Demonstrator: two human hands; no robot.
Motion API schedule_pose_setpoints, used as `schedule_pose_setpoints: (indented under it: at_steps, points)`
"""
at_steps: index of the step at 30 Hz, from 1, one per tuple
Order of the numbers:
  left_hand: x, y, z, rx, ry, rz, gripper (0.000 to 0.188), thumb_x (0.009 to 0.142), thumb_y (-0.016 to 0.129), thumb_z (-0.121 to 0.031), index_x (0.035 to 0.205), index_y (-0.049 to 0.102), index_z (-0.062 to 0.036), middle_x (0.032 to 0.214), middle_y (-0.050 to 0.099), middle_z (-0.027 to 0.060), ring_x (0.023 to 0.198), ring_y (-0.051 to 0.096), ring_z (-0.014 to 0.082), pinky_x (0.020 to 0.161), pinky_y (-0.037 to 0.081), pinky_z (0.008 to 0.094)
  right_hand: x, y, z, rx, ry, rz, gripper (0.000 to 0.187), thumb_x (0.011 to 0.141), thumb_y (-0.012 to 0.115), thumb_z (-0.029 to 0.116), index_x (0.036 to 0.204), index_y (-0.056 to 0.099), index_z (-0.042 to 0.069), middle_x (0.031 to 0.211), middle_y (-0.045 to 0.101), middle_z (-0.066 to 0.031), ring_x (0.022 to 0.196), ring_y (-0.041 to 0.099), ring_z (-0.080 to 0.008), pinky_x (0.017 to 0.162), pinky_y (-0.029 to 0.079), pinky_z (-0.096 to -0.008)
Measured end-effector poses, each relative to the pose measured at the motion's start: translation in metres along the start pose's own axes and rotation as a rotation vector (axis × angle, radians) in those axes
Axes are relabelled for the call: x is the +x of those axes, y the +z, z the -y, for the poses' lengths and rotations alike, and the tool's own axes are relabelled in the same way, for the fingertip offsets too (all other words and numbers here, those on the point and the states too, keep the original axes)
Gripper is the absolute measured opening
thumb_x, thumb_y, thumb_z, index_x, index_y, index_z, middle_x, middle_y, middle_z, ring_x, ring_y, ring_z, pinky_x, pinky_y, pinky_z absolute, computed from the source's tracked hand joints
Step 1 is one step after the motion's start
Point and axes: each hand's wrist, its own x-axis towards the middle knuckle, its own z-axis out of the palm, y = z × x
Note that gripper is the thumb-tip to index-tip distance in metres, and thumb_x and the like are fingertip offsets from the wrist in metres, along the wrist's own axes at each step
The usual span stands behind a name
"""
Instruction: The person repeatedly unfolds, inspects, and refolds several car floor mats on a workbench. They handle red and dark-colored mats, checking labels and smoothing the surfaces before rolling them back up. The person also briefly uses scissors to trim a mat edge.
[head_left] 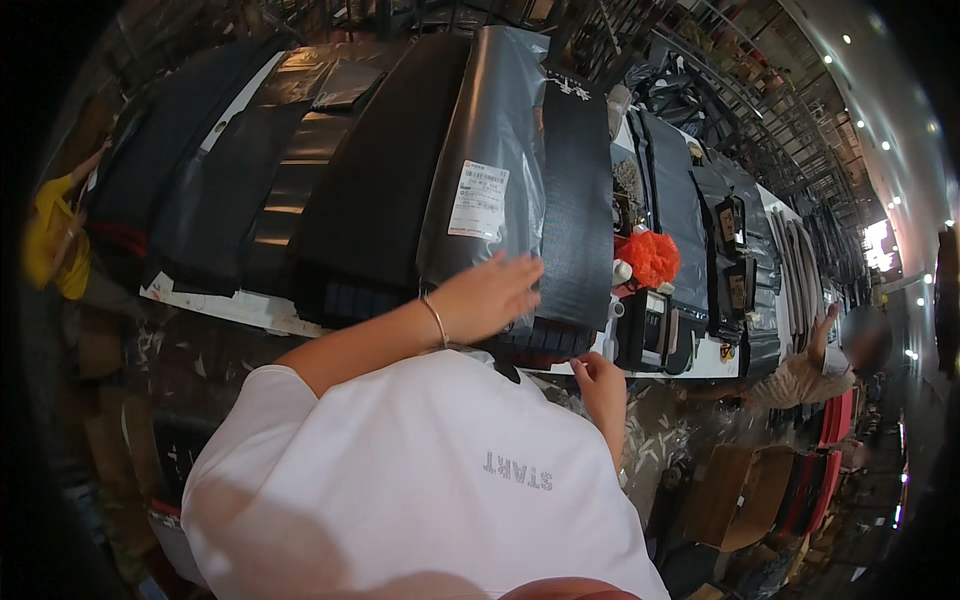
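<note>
My left hand [488, 297] lies flat with its fingers stretched out on the lower part of a dark grey plastic bag [500, 120]. The bag is long and shiny and bears a white label [478, 200]. It rests on a black textured mat [577, 200], whose right part shows beside it. Close to the mat's near right corner is my right hand [602, 388], its thumb and fingers drawn together. Whatever they may hold is too small to make out.
Black mats [370, 170] and more plastic bags cover the white table to the left. An orange-red crumpled bag [650, 260] and a black device [655, 325] are at the right. A person in yellow [62, 235] stands far left, another person [800, 380] at right, near an open cardboard box [738, 495].
</note>
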Motion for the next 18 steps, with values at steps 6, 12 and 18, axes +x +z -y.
schedule_pose_setpoints:
  at_steps: [6, 12, 18]
  points:
    - [0.075, -0.077, 0.118, 0.330, -0.204, -0.268, 0.052, 0.105, 0.058, -0.038, 0.154, 0.055, -0.0220, 0.165, 0.046, 0.0022, 0.162, 0.020, 0.0265, 0.131, 0.007, 0.0583, 0.039, 0.055, 0.024, 0.786, 0.020, 0.344, 0.033, 0.103, 0.068, 0.037, 0.107, 0.071, 0.004, 0.084, 0.075, -0.0091, 0.080, 0.072, -0.0194, 0.071, 0.055, -0.0341]
    - [0.092, -0.062, 0.189, 0.052, -0.015, -0.672, 0.061, 0.095, 0.073, -0.029, 0.153, 0.056, -0.0207, 0.166, 0.041, 0.0130, 0.159, 0.026, 0.0343, 0.130, 0.020, 0.0487, 0.050, 0.079, 0.084, 0.811, 0.045, 0.400, 0.044, 0.104, 0.067, 0.045, 0.097, 0.064, 0.002, 0.074, 0.065, -0.0047, 0.064, 0.062, -0.0141, 0.059, 0.049, -0.0305]
    - [0.077, -0.065, 0.172, -1.521, -0.395, -0.635, 0.052, 0.106, 0.059, -0.043, 0.141, 0.061, -0.0044, 0.144, 0.062, 0.0135, 0.132, 0.058, 0.0297, 0.114, 0.045, 0.0441, 0.037, 0.046, 0.067, 0.501, -0.405, -0.029, 0.046, 0.105, 0.065, 0.036, 0.082, 0.061, -0.003, 0.059, 0.050, -0.0145, 0.054, 0.046, -0.0178, 0.055, 0.040, -0.0380]
